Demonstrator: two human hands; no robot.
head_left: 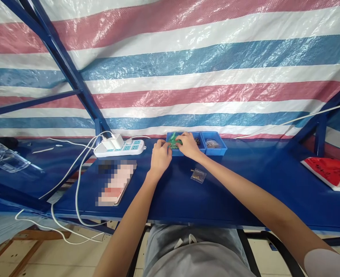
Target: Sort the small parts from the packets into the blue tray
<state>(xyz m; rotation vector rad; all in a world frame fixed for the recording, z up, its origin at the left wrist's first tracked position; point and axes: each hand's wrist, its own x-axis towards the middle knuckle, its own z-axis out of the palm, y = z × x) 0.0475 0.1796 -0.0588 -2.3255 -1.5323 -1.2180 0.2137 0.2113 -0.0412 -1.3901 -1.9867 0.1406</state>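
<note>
My left hand is at the left front corner of a blue parts bin, its fingers closed at the edge of a crinkled green plastic bag. From the right, my right hand reaches over the bin and pinches the same bag. Small dark parts show in the bin beside my right hand. An adjoining blue bin contains a clear bag of small pieces. Nearer to me on the blue table lies a small clear zip bag with brass-coloured pieces in it. My fingers partly hide the green bag.
A white power strip with chargers and trailing white cables stands left of the bins. In front of it lies a blurred-out phone. A red and white package rests at the far right. Striped sheeting hangs behind.
</note>
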